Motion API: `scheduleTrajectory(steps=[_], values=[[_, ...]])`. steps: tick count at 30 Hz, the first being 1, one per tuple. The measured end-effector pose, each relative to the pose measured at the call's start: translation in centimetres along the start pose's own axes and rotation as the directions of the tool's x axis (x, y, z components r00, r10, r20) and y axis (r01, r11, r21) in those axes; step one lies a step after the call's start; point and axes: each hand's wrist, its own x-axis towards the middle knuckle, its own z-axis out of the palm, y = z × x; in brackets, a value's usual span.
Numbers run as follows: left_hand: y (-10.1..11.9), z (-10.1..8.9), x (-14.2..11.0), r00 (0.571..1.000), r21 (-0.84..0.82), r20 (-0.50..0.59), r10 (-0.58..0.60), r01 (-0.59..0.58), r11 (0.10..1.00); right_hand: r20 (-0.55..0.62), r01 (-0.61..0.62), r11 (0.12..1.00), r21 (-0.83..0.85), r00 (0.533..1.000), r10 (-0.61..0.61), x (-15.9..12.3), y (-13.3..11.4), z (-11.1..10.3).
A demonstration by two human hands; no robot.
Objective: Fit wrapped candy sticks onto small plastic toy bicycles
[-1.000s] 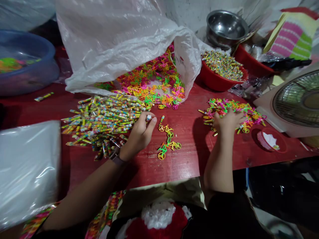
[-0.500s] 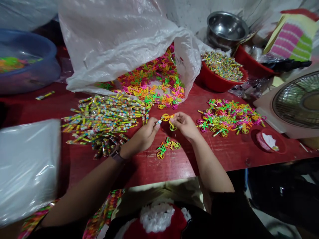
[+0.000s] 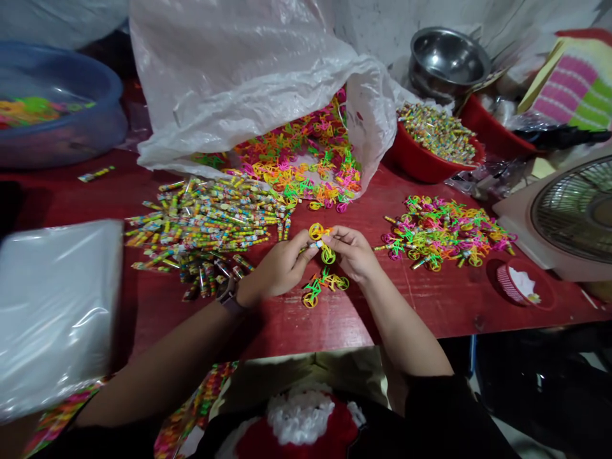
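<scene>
Over the middle of the red table (image 3: 280, 325), my right hand (image 3: 354, 254) pinches a small yellow and orange plastic toy bicycle (image 3: 327, 255), its wheels showing between my hands. My left hand (image 3: 280, 266), closed, grips a slim wrapped tube (image 3: 317, 244); only its whitish end shows, against the bicycle. Whether the two are joined I cannot tell. Below my hands lie a few loose green and yellow toy bicycles (image 3: 310, 298). A heap of printed tubes (image 3: 210, 213) lies beside my left hand. To the right is a pile of toy bicycles with tubes (image 3: 442, 233).
Behind my hands a big white plastic bag (image 3: 229, 70) gapes, full of colored bicycles. A red bowl of tubes (image 3: 421, 156), a steel bowl (image 3: 449, 54), a fan (image 3: 574, 210) and a small red basket (image 3: 509, 284) stand right. At left are a blue basin (image 3: 71, 140) and plastic sheets (image 3: 57, 306).
My hands have drawn closer together, bringing the tube's end up against the toy bicycle. The bicycle has turned in my fingers. The whole view has shifted slightly.
</scene>
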Motion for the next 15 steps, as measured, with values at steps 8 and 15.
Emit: scheduleTrajectory(steps=[8,15], values=[[-0.8,1.5,0.0,0.990,-0.167,-0.113,-0.087,0.067,0.984,-0.137,0.211,0.880,-0.426,0.946,-0.294,-0.6,1.2,1.3],[-0.3,-1.0,0.7,0.998,-0.002,0.033,-0.044,0.044,0.999,-0.100,0.176,0.841,-0.512,0.960,-0.262,-0.4,-2.8,-2.7]])
